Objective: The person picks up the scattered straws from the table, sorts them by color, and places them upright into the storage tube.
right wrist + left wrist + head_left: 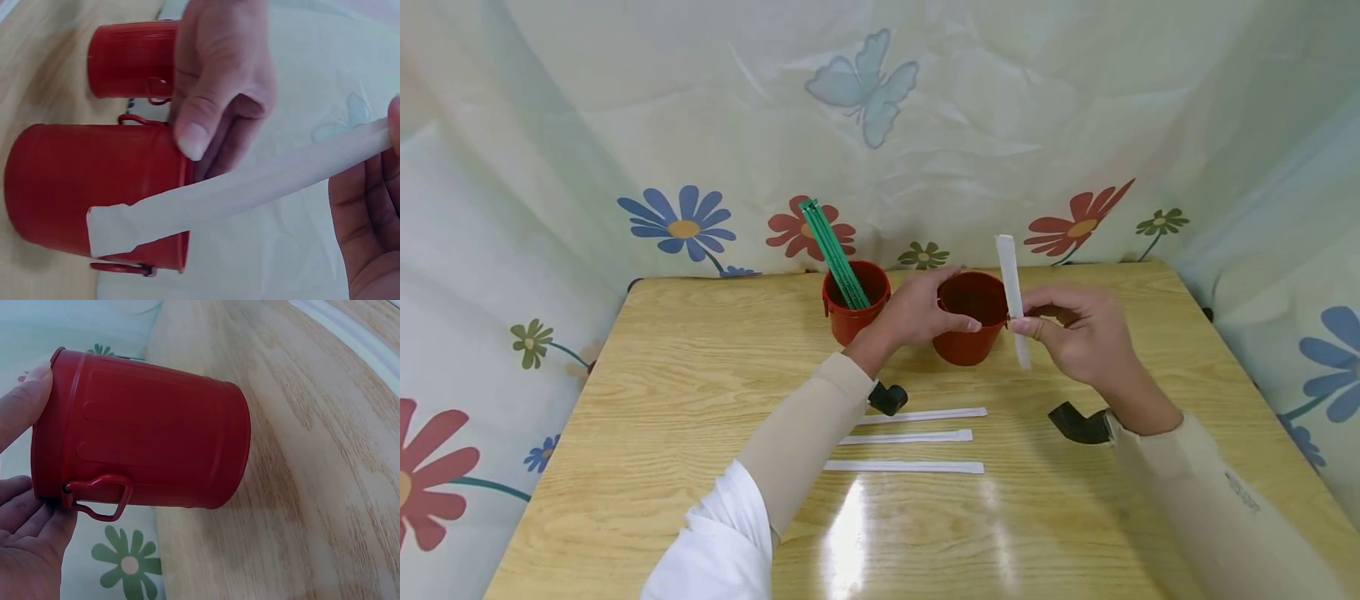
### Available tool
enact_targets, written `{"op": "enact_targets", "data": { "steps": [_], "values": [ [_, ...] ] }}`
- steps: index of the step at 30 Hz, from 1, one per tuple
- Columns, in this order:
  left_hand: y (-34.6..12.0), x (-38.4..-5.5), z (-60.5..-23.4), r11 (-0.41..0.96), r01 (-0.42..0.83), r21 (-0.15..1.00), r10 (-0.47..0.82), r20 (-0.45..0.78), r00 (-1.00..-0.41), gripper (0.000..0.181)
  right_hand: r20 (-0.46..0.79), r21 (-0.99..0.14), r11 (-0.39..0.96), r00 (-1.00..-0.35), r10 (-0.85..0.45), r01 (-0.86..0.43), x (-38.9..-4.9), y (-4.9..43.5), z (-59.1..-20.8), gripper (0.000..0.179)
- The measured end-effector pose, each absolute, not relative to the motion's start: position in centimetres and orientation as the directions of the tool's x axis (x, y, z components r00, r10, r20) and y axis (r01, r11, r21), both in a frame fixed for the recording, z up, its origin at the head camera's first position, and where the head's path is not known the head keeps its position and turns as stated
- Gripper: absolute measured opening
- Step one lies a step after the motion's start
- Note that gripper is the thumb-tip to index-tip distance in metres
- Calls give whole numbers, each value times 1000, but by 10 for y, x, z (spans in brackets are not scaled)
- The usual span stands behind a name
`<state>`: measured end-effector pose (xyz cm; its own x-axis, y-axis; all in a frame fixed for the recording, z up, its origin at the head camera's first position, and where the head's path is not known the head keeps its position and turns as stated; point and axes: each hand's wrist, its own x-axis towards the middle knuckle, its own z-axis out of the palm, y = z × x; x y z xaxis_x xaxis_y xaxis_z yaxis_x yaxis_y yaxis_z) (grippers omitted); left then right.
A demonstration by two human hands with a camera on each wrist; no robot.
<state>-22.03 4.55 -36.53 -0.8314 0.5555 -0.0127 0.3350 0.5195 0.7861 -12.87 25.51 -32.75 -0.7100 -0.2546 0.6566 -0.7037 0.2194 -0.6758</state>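
Note:
My left hand (917,310) grips the rim of a small red metal bucket (967,348), thumb on the near side and fingers beyond. This bucket (150,431) stands upright on the table, a wire handle on its side. Beside it, my right hand (1086,335) pinches a white paper-wrapped straw (1011,275) between thumb and fingers. In the right wrist view the straw (237,190) slants across in front of the bucket, its flat crimped end lowest. Left of my left hand stands a second red bucket (844,327), with several green wrapped straws (831,250) leaning in it.
Three white wrapped straws (917,437) lie side by side on the wooden table (700,400), partly under my left forearm. A flowered curtain (970,125) hangs behind the buckets and at both sides. Black wrist mounts (1077,423) stick out under both wrists.

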Motion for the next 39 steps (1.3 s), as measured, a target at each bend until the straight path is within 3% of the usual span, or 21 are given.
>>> {"op": "enact_targets", "data": {
  "steps": [2,7,11,18,26,35,39],
  "values": [
    [45,-220,-366,524,328,786,550,-18,-835,86,660,-699,161,-716,-228,-696,-132,254,-325,30],
    [44,-219,-366,521,326,789,548,-17,-836,85,672,-715,131,-727,-140,-686,-140,249,-318,20],
    [43,-218,-366,519,326,791,547,-15,-837,86,677,-705,217,-732,-81,-676,-146,245,-309,13],
    [43,-220,-367,521,330,787,541,-6,-841,86,654,-748,171,-757,18,-642,-159,234,-296,13],
    [41,-222,-364,520,316,793,544,-22,-839,85,653,-750,214,-753,83,-626,-182,223,-301,11],
    [42,-225,-366,489,359,795,577,14,-817,69,498,-819,408,-853,157,-403,-198,214,-335,13],
    [43,-226,-367,493,376,785,581,25,-814,71,430,-827,470,-885,176,-308,-198,212,-343,14]
  ]
}}
